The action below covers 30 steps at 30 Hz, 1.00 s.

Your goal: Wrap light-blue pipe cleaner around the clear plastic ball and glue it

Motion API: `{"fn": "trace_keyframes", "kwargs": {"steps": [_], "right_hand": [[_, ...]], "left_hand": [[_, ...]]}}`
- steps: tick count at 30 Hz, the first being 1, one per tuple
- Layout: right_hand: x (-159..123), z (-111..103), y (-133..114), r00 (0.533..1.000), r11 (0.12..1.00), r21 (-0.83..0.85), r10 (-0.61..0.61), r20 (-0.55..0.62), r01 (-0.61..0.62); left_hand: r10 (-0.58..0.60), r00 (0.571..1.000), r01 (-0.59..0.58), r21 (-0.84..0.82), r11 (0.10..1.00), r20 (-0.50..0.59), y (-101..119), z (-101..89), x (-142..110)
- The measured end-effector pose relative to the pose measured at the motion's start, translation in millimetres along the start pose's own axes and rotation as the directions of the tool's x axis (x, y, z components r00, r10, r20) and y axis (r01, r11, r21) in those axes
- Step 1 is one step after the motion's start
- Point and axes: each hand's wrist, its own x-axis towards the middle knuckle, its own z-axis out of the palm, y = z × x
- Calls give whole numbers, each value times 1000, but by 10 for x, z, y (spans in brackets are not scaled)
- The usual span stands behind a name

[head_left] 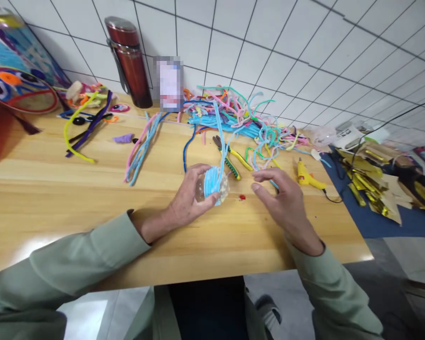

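My left hand [193, 196] grips a clear rounded container whose middle is wrapped in light blue pipe cleaner [211, 183]. Loose lengths of the blue pipe cleaner stick up from the wrap toward the wall. To the right, my right hand [279, 193] hovers apart from the container, thumb and forefinger separated, with nothing visible between them. Just beyond the hands lie pliers [233, 166] with yellow and green handles. A small red piece [242, 197] rests on the table between the hands.
A tangled heap of pipe cleaners [226, 123] lies along the tiled wall. A yellow glue gun [309, 175] is at the right, near gold foil scraps [375, 189]. A red thermos [129, 63] stands at the back left, with more pipe cleaners [143, 148] in front.
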Motion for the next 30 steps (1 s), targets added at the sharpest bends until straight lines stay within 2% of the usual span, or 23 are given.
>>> {"fn": "trace_keyframes", "kwargs": {"steps": [2, 4, 10, 22, 30], "right_hand": [[78, 199, -272, 992, 992, 25, -124, 16, 124], [119, 337, -376, 977, 977, 22, -211, 23, 211], [89, 480, -351, 940, 940, 16, -341, 5, 341], [84, 554, -294, 949, 949, 43, -314, 19, 313], [74, 584, -289, 939, 938, 40, -342, -35, 344]], "left_hand": [[30, 1000, -30, 11, 999, 0, 12, -3, 13], [61, 998, -61, 18, 998, -8, 26, -5, 27], [100, 995, -99, 51, 994, -16, 55, -11, 45], [109, 994, -107, 52, 993, -26, 45, 5, 54], [124, 992, -122, 59, 991, -33, 41, 14, 43]]}}
